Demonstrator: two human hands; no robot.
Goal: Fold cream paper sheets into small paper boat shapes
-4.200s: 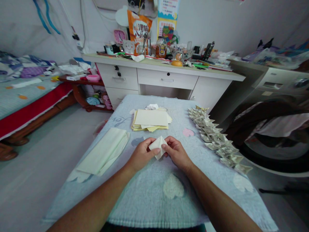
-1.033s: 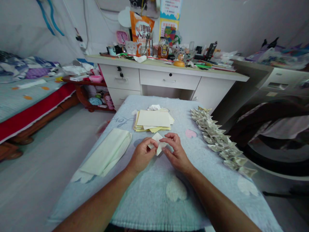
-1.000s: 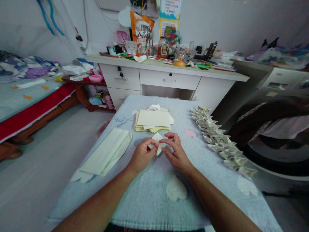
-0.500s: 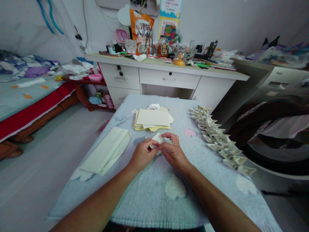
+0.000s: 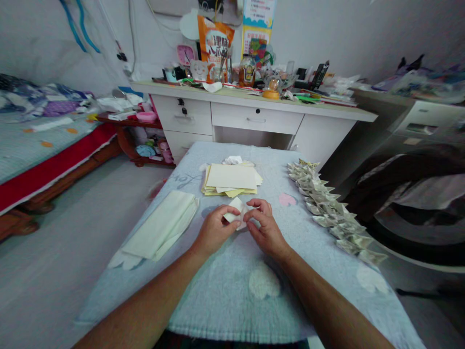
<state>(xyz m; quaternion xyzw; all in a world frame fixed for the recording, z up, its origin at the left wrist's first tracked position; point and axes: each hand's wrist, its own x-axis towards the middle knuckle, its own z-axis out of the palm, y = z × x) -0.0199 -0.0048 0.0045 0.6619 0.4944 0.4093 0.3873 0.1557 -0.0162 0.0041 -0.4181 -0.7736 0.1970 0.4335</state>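
White paper point(image 5: 238, 204), partly hidden by fingers point(image 5: 228, 209), its folds unclear

The two bare forearms come in from the bottom corners and slant inward, so that the hands meet near the middle. The left forearm point(image 5: 145, 295) runs up and to the right, its left wrist point(image 5: 198, 252) nearly straight. The left hand point(image 5: 215, 229) has its back turned outward, the left thumb point(image 5: 232, 226) stretched forward and the left index finger point(image 5: 230, 209) bent over above it in a pinch. The right forearm point(image 5: 330, 295) slants up and to the left to the right wrist point(image 5: 285, 252). The right hand point(image 5: 268, 228) is looser, its upper fingers arched and spread, with the index tip and thumb close together, facing the left fingertips; whether they touch is unclear.
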